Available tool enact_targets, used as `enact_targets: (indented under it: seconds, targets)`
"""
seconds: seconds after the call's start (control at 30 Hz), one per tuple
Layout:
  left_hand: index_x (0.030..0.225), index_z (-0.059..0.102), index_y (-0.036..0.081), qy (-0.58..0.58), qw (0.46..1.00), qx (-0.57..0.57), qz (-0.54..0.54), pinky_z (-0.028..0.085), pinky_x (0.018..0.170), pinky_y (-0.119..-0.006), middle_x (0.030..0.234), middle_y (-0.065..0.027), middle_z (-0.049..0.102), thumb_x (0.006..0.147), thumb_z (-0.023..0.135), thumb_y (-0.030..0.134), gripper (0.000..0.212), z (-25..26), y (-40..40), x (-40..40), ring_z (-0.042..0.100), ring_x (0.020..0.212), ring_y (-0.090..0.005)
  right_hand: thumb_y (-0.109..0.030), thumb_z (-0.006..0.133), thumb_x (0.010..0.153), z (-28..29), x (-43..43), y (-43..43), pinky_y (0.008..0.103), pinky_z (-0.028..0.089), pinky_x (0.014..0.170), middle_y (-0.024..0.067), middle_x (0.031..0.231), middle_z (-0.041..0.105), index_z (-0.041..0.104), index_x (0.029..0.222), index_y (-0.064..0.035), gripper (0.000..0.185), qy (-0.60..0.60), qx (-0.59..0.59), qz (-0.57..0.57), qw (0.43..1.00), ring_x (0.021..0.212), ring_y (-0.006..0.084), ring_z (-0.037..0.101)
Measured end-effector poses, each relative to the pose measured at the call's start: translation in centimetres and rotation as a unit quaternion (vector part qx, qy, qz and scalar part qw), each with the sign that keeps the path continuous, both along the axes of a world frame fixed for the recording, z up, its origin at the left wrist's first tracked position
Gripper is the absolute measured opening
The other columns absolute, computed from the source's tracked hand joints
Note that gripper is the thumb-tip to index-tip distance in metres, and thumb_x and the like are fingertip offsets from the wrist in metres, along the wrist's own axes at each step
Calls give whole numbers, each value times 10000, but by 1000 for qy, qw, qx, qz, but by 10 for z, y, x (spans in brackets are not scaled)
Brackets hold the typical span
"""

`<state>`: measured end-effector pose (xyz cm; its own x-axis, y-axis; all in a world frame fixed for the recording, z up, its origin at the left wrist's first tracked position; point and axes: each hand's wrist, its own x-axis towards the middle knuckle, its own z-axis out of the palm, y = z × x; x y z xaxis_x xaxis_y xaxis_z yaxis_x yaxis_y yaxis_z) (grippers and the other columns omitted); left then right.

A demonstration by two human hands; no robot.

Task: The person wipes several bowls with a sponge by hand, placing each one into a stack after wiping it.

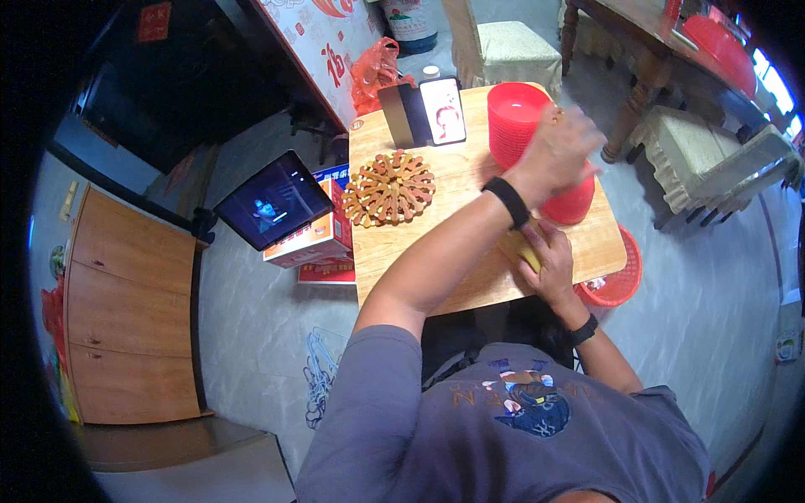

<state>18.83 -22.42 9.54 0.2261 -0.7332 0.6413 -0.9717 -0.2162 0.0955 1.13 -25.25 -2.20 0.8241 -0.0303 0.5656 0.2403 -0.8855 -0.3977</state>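
Note:
My left hand (561, 154), blurred, reaches across the red plastic bowls. A small brown piece (557, 115) shows by its fingers; the blur hides whether they grip it. One tall stack of nested red bowls (517, 126) stands behind that hand, and another red bowl or stack (571, 200) is partly covered by it. Lower down, over the wooden tabletop (462, 220), my right hand (551, 261) is closed around a yellow object (530, 256), mostly hidden by the fingers. On the table's left side, several bone-shaped brown pieces (390, 188) lie fanned out in a round pile.
A phone (442, 112) in an open case stands at the table's back edge. To the left, a tablet (273, 200) leans above cardboard boxes (314, 236). A red plastic basket (629, 270) sits below the right corner. Covered chairs (519, 50) stand beyond.

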Motion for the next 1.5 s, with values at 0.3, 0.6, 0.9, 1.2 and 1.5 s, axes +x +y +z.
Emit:
enact_targets:
  seconds: [0.3, 0.6, 0.9, 1.2, 1.5]
  targets:
    - [1341, 555, 189, 116, 984, 134, 26, 387, 989, -621, 1349, -176, 482, 633, 867, 423, 809, -41, -13, -35, 392, 1308, -455, -291, 681, 755, -11, 3, -2, 523, 424, 926, 217, 1249, 548, 610, 1250, -85, 541, -30, -13, 0, 999, 1112, 451, 507]
    - [1472, 414, 192, 196, 955, 205, 80, 403, 1008, -649, 1399, -214, 411, 646, 892, 341, 966, -27, -8, -27, 389, 1308, -480, -261, 714, 730, -10, 2, -4, 512, 429, 881, 209, 1139, 546, 622, 1184, -60, 505, -30, -6, 0, 1000, 1020, 419, 514]
    - [1426, 459, 192, 124, 983, 119, 72, 471, 921, -540, 1331, -195, 465, 627, 891, 341, 920, -15, 2, -34, 477, 1220, -435, -305, 726, 732, -10, 3, -2, 505, 433, 884, 207, 1122, 560, 635, 1162, -64, 501, -25, 0, -4, 1000, 1018, 413, 517]
    - [1474, 403, 112, 261, 961, -95, -21, 449, 1031, -483, 1414, -237, 449, 690, 866, 370, 946, 43, 89, -75, 480, 1296, -375, -295, 740, 745, -14, -1, -5, 490, 425, 968, 187, 1276, 561, 610, 1287, -103, 590, 14, 17, -12, 1000, 1146, 394, 522]
    - [1555, 248, 85, 757, 548, -327, -144, 372, 1140, -389, 1515, -129, 391, 935, 666, 481, 846, -41, 212, -98, 414, 1391, -249, -183, 716, 787, 9, -1, -9, 435, 444, 1020, 188, 1295, 556, 583, 1330, -52, 575, 19, 148, 28, 988, 1171, 360, 559]
